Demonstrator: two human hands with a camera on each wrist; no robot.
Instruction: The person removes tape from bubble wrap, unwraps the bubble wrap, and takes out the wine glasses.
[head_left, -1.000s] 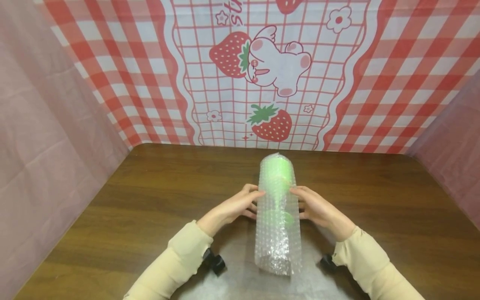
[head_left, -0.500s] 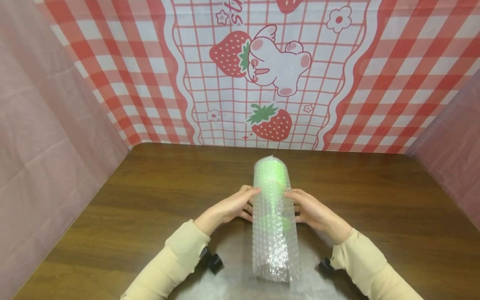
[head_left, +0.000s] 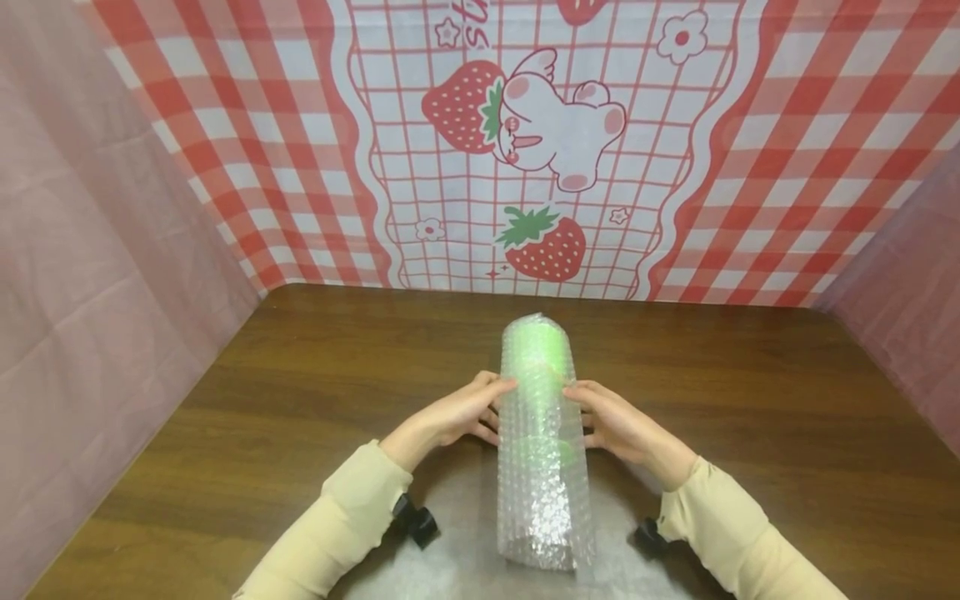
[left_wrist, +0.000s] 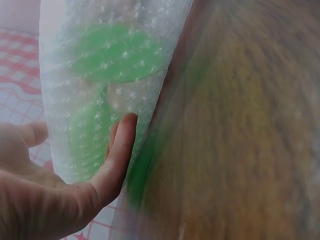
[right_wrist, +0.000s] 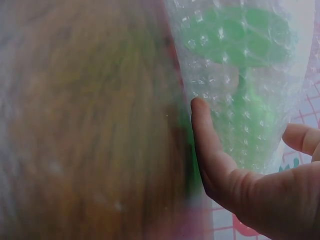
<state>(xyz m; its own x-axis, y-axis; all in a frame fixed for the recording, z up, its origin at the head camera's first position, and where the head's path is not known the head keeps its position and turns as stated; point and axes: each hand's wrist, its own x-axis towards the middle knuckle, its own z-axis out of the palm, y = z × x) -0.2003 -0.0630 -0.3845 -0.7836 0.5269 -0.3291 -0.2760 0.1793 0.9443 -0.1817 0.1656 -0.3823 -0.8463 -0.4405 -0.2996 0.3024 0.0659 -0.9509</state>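
The principal risk, judged from this position, is slippage: the bubble-wrap sleeve (head_left: 540, 517) has a smooth, glossy face, and uneven pressure from the two hands could let it rotate or slide toward the near side. A second risk is displacement of the contents: the green stemmed object (left_wrist: 117, 52), visible through the film as a flat disc, a thin stem and a fuller body, could shift toward the near end if the wrap is loose there. Excess squeezing could load the narrow stem; whether that part is fragile cannot be told. Grip: the left hand (head_left: 465, 412) holds the left side of the sleeve, and the right hand (head_left: 618, 425) holds the right side. Each thumb is spread well away from its fingers, so each grip is wide; the thumbs bear near the side edges, and the fingers lie along the sides. Firmness of pressure cannot be told. Location: the sleeve is centred between the hands, over the middle of the wooden tabletop (head_left: 315, 392), its long axis running from far to near. Contact between the sleeve and the tabletop cannot be confirmed.
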